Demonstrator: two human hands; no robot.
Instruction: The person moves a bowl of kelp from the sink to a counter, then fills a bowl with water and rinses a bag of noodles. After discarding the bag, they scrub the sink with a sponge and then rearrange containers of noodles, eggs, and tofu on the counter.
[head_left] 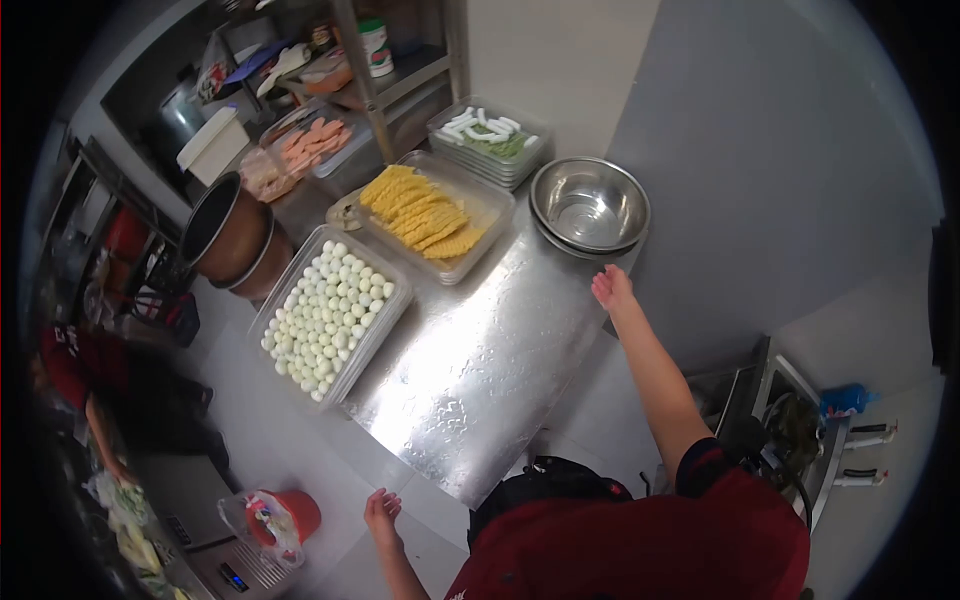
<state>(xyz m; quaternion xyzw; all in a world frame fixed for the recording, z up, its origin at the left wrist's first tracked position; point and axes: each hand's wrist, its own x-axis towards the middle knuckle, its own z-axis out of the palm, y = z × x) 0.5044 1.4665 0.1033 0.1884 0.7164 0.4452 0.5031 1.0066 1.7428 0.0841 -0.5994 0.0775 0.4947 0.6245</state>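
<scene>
My right hand (613,287) is stretched forward over the table's right side, just short of the steel bowls (592,205), its fingers loosely bent and holding nothing. My left hand (382,512) hangs low beside the table's near left corner, fingers slightly apart with nothing in them. Between them lies the wet steel table (475,345). On its left edge stands a clear tub of peeled eggs (328,315). Behind that is a tray of yellow crinkled slices (420,215). Stacked containers (490,140) at the back hold white sticks and something green.
Two large brown pots (232,235) stand left of the table. A red bin (290,520) with a plastic liner is on the floor. Another person (110,380) works at the far-left counter. Shelving (400,85) rises behind, and a grey wall (760,170) bounds the right.
</scene>
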